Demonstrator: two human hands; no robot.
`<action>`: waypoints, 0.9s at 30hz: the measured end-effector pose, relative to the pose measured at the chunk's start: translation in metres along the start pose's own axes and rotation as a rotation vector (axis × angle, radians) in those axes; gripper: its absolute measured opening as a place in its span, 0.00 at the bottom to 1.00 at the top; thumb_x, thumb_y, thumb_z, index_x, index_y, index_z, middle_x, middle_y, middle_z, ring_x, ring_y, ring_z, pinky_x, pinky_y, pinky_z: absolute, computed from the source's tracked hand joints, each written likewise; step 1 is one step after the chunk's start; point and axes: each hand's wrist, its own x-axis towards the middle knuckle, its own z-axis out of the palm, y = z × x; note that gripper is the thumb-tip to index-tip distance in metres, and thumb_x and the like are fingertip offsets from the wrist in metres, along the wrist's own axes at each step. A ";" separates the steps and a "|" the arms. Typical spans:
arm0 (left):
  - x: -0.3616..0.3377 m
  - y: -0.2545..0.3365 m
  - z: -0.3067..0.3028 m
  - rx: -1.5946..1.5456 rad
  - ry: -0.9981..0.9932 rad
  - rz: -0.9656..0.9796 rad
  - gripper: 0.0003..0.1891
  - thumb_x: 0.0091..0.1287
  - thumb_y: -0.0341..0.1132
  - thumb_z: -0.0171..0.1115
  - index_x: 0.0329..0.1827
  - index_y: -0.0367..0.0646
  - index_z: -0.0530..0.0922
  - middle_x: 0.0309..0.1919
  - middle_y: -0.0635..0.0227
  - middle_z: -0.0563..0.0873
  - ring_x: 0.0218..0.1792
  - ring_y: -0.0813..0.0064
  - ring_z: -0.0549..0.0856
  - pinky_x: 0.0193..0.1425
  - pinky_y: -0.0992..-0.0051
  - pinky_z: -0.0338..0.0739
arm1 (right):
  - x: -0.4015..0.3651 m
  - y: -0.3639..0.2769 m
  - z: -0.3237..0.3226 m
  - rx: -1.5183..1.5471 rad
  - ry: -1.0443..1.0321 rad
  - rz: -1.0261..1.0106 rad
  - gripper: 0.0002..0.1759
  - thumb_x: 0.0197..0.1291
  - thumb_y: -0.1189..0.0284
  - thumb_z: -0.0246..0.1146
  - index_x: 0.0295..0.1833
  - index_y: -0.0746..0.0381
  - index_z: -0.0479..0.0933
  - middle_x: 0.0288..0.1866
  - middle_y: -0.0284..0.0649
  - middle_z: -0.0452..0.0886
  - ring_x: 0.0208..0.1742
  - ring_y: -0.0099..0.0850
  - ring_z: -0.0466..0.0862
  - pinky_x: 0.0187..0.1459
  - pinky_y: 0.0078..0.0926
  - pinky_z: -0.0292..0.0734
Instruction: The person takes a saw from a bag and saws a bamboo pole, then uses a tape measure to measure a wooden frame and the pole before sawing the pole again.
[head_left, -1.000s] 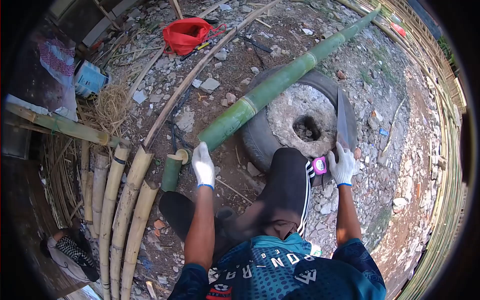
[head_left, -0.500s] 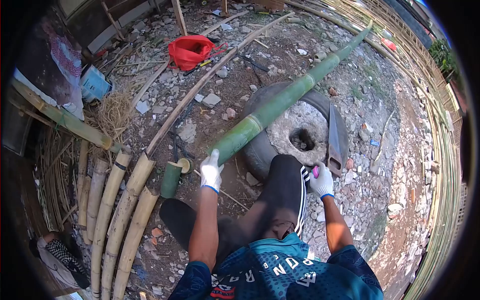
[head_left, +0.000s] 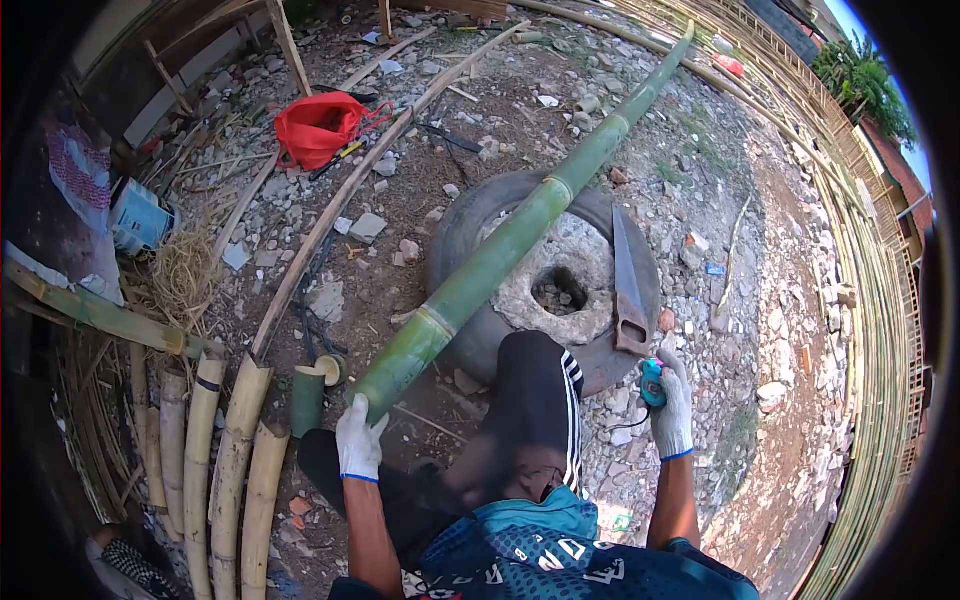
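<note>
A long green bamboo pole [head_left: 500, 250] slants from near my knees up to the far right, resting across an old tire [head_left: 460, 225]. My left hand [head_left: 358, 440], in a white glove, grips its near cut end. My right hand [head_left: 674, 408], also gloved, is closed around a small teal object, which looks like a tape measure [head_left: 652, 384], with a dark cord hanging from it. Just above that hand, a handsaw [head_left: 628, 290] lies on the tire's right side. Left of the pole's near end stands a short green bamboo piece [head_left: 307, 400].
Concrete with a round hole [head_left: 560, 290] fills the tire. Thick pale bamboo poles [head_left: 240, 430] lie at left. A red bag [head_left: 315, 130], a blue bucket [head_left: 140, 218] and a long bamboo strip [head_left: 350, 185] lie farther off. Rubble covers the ground; thin bamboo lines the right edge.
My right hand has moved away from the saw handle, lifting and turning so the teal object shows. The left hand remains at the pole's end. The view has shifted right.
</note>
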 end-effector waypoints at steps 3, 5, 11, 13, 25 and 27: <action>0.003 0.009 -0.014 0.018 0.036 0.052 0.30 0.78 0.52 0.62 0.75 0.43 0.73 0.69 0.62 0.81 0.71 0.61 0.78 0.78 0.44 0.64 | 0.003 -0.018 0.029 0.094 -0.182 -0.013 0.34 0.72 0.52 0.65 0.74 0.63 0.72 0.58 0.36 0.80 0.48 0.24 0.82 0.45 0.22 0.80; 0.009 0.013 -0.010 0.045 0.091 0.055 0.29 0.80 0.53 0.60 0.75 0.44 0.73 0.69 0.62 0.81 0.71 0.61 0.78 0.77 0.43 0.66 | 0.009 -0.027 0.066 0.106 -0.350 -0.024 0.36 0.69 0.52 0.68 0.74 0.63 0.72 0.59 0.36 0.80 0.48 0.24 0.82 0.47 0.23 0.79; -0.012 0.011 0.005 0.017 0.201 0.194 0.29 0.82 0.53 0.56 0.75 0.42 0.73 0.69 0.60 0.81 0.69 0.62 0.80 0.73 0.47 0.73 | 0.017 -0.063 0.228 -0.325 -1.070 -0.143 0.32 0.60 0.70 0.70 0.71 0.64 0.73 0.61 0.38 0.80 0.56 0.29 0.81 0.58 0.27 0.78; -0.024 0.012 0.007 0.166 0.371 0.213 0.27 0.81 0.51 0.57 0.73 0.39 0.74 0.66 0.58 0.82 0.68 0.64 0.81 0.73 0.54 0.74 | 0.027 -0.032 0.275 -0.418 -1.231 -0.483 0.32 0.58 0.72 0.68 0.70 0.64 0.73 0.59 0.45 0.83 0.57 0.34 0.84 0.60 0.31 0.79; -0.077 0.045 0.043 0.428 0.162 0.146 0.17 0.76 0.43 0.68 0.53 0.35 0.84 0.42 0.66 0.88 0.41 0.79 0.86 0.48 0.76 0.83 | 0.004 0.007 0.351 -0.594 -1.572 -0.723 0.26 0.56 0.62 0.71 0.59 0.62 0.81 0.52 0.51 0.86 0.54 0.48 0.87 0.53 0.42 0.82; -0.071 0.037 0.024 0.381 0.152 0.113 0.16 0.76 0.43 0.67 0.52 0.36 0.84 0.41 0.68 0.87 0.39 0.80 0.86 0.47 0.76 0.84 | 0.004 0.008 0.353 -0.626 -1.548 -0.729 0.26 0.58 0.57 0.69 0.58 0.60 0.82 0.51 0.53 0.86 0.54 0.53 0.85 0.55 0.46 0.81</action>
